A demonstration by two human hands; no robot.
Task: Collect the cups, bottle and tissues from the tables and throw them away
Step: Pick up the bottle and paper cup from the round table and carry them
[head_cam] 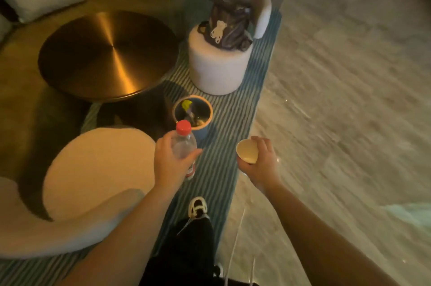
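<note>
My left hand (171, 164) grips a clear plastic bottle (184, 143) with a red cap, held upright just short of a small round waste bin (211, 114). The bin stands on the striped rug and holds a yellow scrap and other litter. My right hand (261, 162) holds an empty cream paper cup (247, 150), its mouth tilted toward me, to the right of the bin and nearer to me. No tissues show in this view.
A round brass-coloured table (107, 54) stands to the left behind the bin. A white armchair (93, 180) is at my lower left. A white stool (218, 68) carries a brown bag. Bare wood floor (349, 99) stretches to the right.
</note>
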